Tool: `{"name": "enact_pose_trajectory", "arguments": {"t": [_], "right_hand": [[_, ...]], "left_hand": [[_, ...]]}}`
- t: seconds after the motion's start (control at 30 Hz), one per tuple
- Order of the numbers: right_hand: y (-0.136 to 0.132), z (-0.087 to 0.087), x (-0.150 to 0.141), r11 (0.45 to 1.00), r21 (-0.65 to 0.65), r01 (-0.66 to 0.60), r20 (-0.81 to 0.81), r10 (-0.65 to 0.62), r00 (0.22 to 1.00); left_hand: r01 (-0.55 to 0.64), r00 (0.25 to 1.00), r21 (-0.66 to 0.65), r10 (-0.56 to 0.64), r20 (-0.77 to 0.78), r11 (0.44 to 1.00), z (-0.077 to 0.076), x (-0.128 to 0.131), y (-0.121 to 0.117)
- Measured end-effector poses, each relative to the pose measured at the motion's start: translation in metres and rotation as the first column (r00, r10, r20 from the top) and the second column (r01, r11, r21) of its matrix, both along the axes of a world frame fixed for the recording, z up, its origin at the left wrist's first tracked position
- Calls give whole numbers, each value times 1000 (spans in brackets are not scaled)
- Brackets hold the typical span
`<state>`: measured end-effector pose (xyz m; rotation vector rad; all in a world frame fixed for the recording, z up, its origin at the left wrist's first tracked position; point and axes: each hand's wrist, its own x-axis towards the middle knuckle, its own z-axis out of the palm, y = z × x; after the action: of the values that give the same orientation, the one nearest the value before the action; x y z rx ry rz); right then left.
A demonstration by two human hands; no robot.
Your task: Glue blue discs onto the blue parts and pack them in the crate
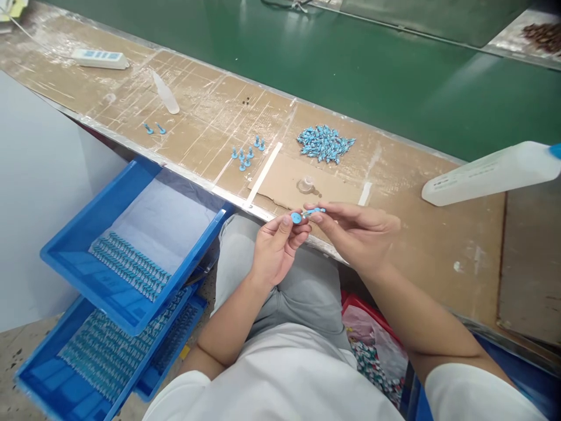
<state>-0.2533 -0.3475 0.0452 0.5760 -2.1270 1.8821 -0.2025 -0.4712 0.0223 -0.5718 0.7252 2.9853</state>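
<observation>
My left hand [277, 242] pinches a small round blue disc [296, 218] between thumb and fingers, over the front edge of the bench. Close beside it, my right hand [357, 231] grips a small slim blue piece [314, 211], its tip pointing at the disc. Whether the two parts touch I cannot tell. Just beyond my hands, a small clear cup [305, 185] sits on a cardboard sheet [276, 182] with a wet spot beside it. Behind that lies a heap of small blue pieces [325, 144]. Several blue parts on round bases [242, 154] stand to the left.
A white squeeze bottle [165, 93] and a power strip [100, 58] lie at the left. A large bottle [491, 174] leans in at the right. Blue trays [144, 324] holding rows of parts are stacked at lower left. A red bin [372, 316] sits below the bench.
</observation>
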Motion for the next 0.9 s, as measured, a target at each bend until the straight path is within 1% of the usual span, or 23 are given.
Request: {"name": "enact_pose_trajectory", "arguments": {"t": [0.07, 0.23, 0.33, 0.5, 0.63, 0.83, 0.9], "right_hand": [[1, -1, 1, 1000, 25, -18, -65, 20, 998], [4, -5, -3, 992, 117, -53, -185, 75, 980], [5, -7, -3, 986, 156, -64, -208, 96, 973], [4, -9, -2, 988, 147, -53, -230, 86, 969], [3, -7, -2, 987, 146, -66, -248, 101, 963], [4, -2, -3, 972, 205, -113, -286, 170, 943], [4, -1, -3, 970, 218, -112, -300, 176, 938]], "left_hand": [[13, 1000, 15, -13, -13, 1000, 2, 2, 0], [14, 1000, 23, -14, 23, 1000, 3, 5, -2], [11, 999, 29, -12, 30, 1000, 3, 6, -3], [11, 999, 28, -12, 37, 1000, 4, 6, -3], [9, 999, 25, -10, 44, 1000, 5, 6, -4], [-9, 996, 15, 8, 87, 1000, 5, 7, -4], [-14, 996, 9, 13, 93, 1000, 4, 7, -4]]}}
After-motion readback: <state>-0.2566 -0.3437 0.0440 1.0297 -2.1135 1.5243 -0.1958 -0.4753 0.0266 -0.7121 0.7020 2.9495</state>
